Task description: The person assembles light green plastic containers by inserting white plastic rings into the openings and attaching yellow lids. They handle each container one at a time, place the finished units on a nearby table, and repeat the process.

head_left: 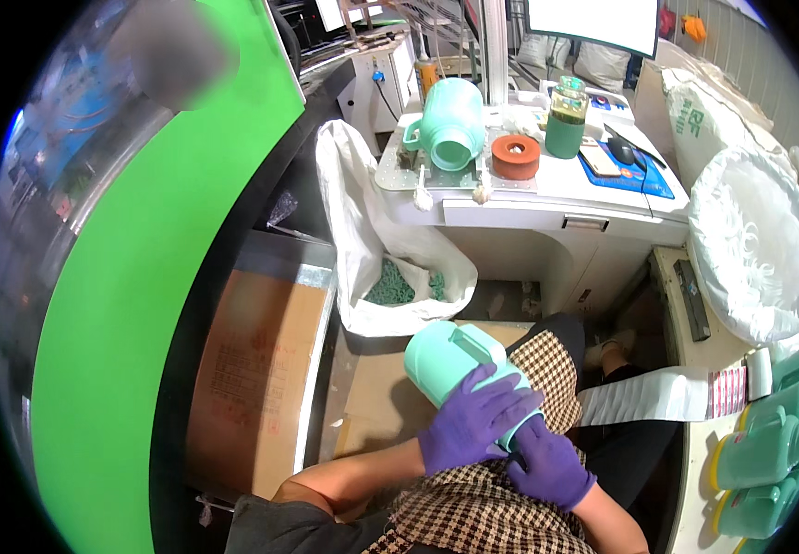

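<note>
A mint-green plastic jug body point(432, 362) with a side handle lies tilted across my lap, over a brown checked apron point(552, 369). My left hand point(475, 417), in a purple glove, is wrapped over its lower end near the open mouth. Close against the rim of that mouth is my right hand point(552, 466), also gloved in purple, with its fingers curled closed. Whatever those fingers hold is hidden by the gloves. Beyond the jug stands an open white sack point(349, 240) with green plastic scraps point(392, 284) inside.
On the white desk point(510, 208) lie another mint-green jug body point(455, 109), a roll of orange tape point(515, 157), a green bottle point(566, 120) and a phone point(600, 157). Several green jugs point(755, 457) line the right bench. A cardboard box point(252, 379) and green machine panel point(122, 305) stand left.
</note>
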Action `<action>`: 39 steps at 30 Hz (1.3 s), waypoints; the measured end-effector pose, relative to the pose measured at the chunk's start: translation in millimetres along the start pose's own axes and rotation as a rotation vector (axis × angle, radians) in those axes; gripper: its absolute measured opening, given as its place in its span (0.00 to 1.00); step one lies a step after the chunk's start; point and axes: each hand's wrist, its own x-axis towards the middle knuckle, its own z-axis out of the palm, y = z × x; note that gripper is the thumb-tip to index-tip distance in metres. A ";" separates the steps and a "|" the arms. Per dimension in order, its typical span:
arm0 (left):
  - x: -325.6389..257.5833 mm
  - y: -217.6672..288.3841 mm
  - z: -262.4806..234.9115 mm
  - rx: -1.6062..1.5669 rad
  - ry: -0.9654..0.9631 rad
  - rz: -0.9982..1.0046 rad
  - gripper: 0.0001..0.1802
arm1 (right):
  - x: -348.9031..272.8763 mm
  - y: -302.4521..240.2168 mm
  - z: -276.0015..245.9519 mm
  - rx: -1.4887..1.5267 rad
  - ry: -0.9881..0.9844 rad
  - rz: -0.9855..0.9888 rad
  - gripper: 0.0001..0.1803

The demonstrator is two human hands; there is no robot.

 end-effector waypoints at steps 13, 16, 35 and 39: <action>11.6 16.2 8.1 0.112 -0.004 0.018 0.48 | -9.1 21.5 13.5 0.034 0.207 0.175 0.14; 7.7 18.4 11.4 0.177 0.025 0.018 0.50 | -11.2 25.7 14.8 -0.001 0.164 0.168 0.13; -5.9 -17.4 6.8 0.089 0.120 -0.126 0.53 | 33.2 12.4 -0.7 -0.417 0.207 -0.067 0.15; 9.6 -10.4 3.0 0.123 0.063 -0.017 0.45 | 27.6 29.1 9.5 -0.512 0.193 0.014 0.13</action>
